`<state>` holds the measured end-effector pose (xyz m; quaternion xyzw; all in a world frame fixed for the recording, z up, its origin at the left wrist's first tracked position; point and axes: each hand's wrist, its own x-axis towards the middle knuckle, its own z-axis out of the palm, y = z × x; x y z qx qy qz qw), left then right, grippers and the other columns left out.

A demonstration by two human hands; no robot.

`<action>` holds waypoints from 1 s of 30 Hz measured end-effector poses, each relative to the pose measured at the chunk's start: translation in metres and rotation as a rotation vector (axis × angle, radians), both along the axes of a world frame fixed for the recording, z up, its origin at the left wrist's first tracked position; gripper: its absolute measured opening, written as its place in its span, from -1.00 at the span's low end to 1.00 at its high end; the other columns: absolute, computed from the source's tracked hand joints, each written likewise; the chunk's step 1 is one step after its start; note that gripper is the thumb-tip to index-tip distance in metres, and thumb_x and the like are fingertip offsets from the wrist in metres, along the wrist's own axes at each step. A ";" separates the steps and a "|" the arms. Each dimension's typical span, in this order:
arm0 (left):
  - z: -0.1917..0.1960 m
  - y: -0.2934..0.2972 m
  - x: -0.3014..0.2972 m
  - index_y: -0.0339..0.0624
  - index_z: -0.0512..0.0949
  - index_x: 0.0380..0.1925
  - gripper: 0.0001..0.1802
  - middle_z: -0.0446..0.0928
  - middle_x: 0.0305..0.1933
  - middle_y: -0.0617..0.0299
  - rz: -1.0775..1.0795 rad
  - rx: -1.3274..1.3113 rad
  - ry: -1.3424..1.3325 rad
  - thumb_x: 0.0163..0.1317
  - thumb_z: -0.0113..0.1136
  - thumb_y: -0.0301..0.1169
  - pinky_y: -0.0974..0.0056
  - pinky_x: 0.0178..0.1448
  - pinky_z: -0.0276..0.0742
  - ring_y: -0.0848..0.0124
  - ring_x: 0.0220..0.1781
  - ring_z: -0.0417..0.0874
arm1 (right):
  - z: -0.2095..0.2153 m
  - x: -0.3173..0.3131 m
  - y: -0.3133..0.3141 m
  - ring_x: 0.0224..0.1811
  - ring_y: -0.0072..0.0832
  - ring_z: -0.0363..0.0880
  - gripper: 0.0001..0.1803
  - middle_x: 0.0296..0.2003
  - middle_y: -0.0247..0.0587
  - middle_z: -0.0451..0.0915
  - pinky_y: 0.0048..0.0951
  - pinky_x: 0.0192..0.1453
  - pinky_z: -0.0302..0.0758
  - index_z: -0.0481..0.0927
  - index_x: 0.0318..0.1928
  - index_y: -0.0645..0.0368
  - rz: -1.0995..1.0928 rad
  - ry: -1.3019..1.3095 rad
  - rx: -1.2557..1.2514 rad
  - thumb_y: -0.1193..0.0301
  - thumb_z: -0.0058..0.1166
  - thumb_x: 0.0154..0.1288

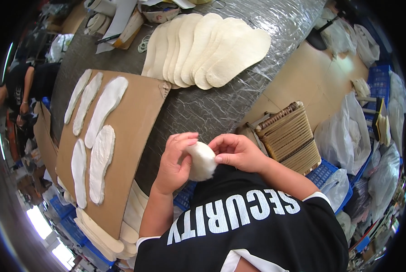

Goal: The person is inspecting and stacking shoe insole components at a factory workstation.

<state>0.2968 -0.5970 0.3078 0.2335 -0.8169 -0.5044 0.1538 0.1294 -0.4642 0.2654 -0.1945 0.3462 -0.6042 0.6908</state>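
Between my two hands, close to my body, is a white fleecy insole, seen end-on so that only a short, bent piece shows. My left hand curls round its left side, with the thumb in front. On the right edge, my right hand pinches it between thumb and fingers. Several white insoles lie apart on a brown cardboard sheet to the left. Further off, a fanned row of cream insoles overlaps on the table.
The dark table has a plastic-like covering. A woven stool stands right of my hands, near clear plastic bags and a blue crate. More cream insoles are stacked below the cardboard. Another person is at far left.
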 end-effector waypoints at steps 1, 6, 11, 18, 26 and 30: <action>0.001 -0.004 -0.003 -0.13 0.53 -0.09 -0.51 0.53 0.00 0.07 -0.024 -0.031 0.050 -0.08 0.10 -0.78 0.19 0.12 0.45 0.15 0.03 0.51 | -0.002 0.002 -0.001 -0.23 -0.66 0.55 -0.73 -0.21 -0.34 0.62 -0.58 -0.15 0.50 0.53 -0.01 0.24 -0.006 -0.017 -0.018 0.51 0.17 0.28; 0.003 -0.021 -0.013 -0.05 0.62 -0.16 -0.45 0.49 -0.02 0.12 -0.256 -0.238 0.043 -0.16 0.13 -0.84 0.24 -0.04 0.50 0.22 -0.06 0.51 | -0.009 0.010 -0.005 -0.19 -0.63 0.56 -0.75 -0.20 -0.32 0.62 -0.56 -0.11 0.52 0.53 -0.02 0.26 -0.073 -0.081 0.028 0.53 0.14 0.30; -0.010 -0.035 -0.012 -0.15 0.60 -0.26 -0.59 0.48 -0.07 0.11 -0.305 -0.196 0.081 -0.11 0.16 -0.84 0.30 -0.13 0.52 0.27 -0.13 0.53 | -0.021 0.017 -0.008 -0.14 -0.58 0.56 -0.72 -0.16 -0.30 0.60 -0.51 -0.02 0.53 0.50 0.03 0.28 -0.130 -0.203 -0.005 0.57 0.11 0.30; -0.027 -0.042 -0.011 -0.23 0.54 -0.26 -0.80 0.41 -0.02 0.19 -0.012 0.297 0.223 0.18 0.15 -0.74 0.46 -0.11 0.51 0.53 -0.15 0.52 | -0.028 0.035 -0.034 0.36 -0.43 0.20 -0.14 0.28 -0.32 0.26 -0.27 0.45 0.10 0.17 0.39 0.08 -0.154 0.082 -0.273 0.41 0.34 0.11; -0.001 -0.051 -0.020 -0.24 0.55 -0.21 -0.78 0.41 -0.05 0.16 -0.019 0.160 0.339 0.15 0.20 -0.72 0.46 -0.09 0.50 0.49 -0.11 0.51 | -0.005 0.017 -0.048 0.35 -0.48 0.21 -0.15 0.27 -0.30 0.29 -0.42 0.41 0.12 0.08 0.44 0.10 -0.087 0.115 -0.306 0.66 -0.04 0.07; 0.029 -0.051 -0.016 -0.26 0.52 -0.22 -0.71 0.36 -0.02 0.12 -0.141 -0.048 0.166 0.03 0.17 -0.74 0.34 0.03 0.44 0.38 -0.08 0.47 | 0.002 0.026 -0.053 0.34 -0.41 0.23 -0.08 0.30 -0.18 0.26 -0.40 0.41 0.11 -0.03 0.47 0.14 -0.148 0.524 -0.411 0.63 -0.17 0.00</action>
